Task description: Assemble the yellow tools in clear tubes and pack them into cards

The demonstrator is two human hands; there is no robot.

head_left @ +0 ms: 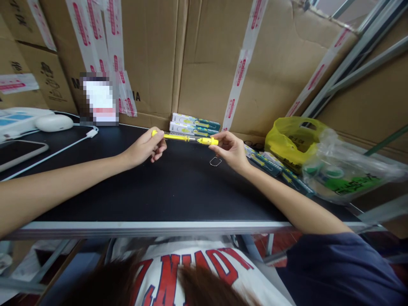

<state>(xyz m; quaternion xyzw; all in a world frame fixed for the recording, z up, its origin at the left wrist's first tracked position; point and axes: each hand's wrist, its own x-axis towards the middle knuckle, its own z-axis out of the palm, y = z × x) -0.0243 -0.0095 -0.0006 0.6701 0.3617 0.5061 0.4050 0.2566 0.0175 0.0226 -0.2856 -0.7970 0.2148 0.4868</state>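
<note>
A slim yellow spring scale with a clear section is held level above the black table between my two hands. My left hand pinches its left end with thumb and fingers. At the other end, my right hand grips the thicker yellow end piece between thumb and fingertips. Below the right hand a bent metal wire loop lies on the table. Just behind the scale are stacked printed boxes, white and green with a yellow picture.
More such boxes lie to the right, beside a yellow plastic bag and a clear bag. At left are a phone, a white cable and a white rounded device. Cardboard boxes wall the back.
</note>
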